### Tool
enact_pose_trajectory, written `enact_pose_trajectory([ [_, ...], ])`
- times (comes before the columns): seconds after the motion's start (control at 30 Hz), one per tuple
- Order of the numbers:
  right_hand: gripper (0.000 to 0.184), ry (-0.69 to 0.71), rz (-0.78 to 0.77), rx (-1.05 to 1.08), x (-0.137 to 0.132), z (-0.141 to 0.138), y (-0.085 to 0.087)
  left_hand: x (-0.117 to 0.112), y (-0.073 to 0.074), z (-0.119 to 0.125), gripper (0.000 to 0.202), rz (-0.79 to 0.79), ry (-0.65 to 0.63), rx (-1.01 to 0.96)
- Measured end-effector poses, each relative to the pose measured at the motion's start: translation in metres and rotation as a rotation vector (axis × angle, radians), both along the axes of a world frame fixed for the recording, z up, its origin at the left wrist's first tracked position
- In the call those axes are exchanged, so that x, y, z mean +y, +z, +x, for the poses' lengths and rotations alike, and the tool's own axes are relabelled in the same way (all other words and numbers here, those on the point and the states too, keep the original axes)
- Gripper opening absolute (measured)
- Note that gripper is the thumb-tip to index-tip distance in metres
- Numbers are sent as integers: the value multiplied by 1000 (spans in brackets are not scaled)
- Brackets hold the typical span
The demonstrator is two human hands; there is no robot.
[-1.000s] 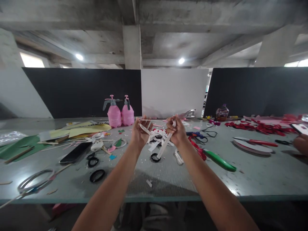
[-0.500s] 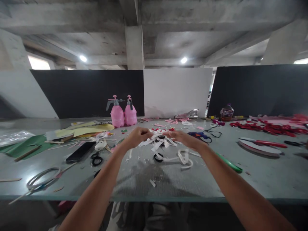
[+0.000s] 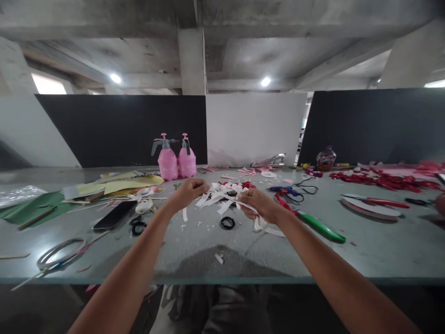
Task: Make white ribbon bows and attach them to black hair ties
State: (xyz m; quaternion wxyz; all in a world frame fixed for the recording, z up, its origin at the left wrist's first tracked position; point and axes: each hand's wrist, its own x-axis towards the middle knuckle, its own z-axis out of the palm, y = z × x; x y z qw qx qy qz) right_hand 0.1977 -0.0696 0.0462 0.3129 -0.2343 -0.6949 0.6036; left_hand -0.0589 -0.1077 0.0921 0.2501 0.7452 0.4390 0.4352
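Observation:
A heap of cut white ribbon strips (image 3: 222,191) lies on the table between my hands, with bits of red at its far edge. My right hand (image 3: 257,205), on the near right side of the heap, is closed on a white ribbon (image 3: 260,225), whose loose length trails to the table below the palm. At the heap's left edge, my left hand (image 3: 189,192) has its fingers pinched together; what they hold, if anything, is too small to make out. A black ring (image 3: 228,223) lies just in front of the heap.
Right of my hands are a blue glue gun (image 3: 283,189), a green handle (image 3: 322,228) and a ribbon roll (image 3: 368,211) with a red-handled tool (image 3: 387,202) on it. To the left lie a phone (image 3: 115,215) and coiled wire (image 3: 60,254). Pink spray bottles (image 3: 167,162) stand behind.
My right hand has closed on the white ribbon and drawn its loose length toward itself, off the black ring. My left hand has shifted slightly left, and the view has tilted slightly.

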Motion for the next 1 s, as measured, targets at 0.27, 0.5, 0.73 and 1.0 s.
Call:
enact_pose_trajectory([
  [0.27,39,100,150,32,-9,-9,11,-1,5,22,32,24,-121,166],
  [0.5,39,-42,85,150,-13,-42,4,-8,13,31,26,77,-99,135],
  [0.73,36,-204,-4,212,-5,-8,4,-15,9,8,24,140,72,-7],
  [1.0,22,-519,657,23,-23,4,9,-55,-4,8,20,157,146,135],
])
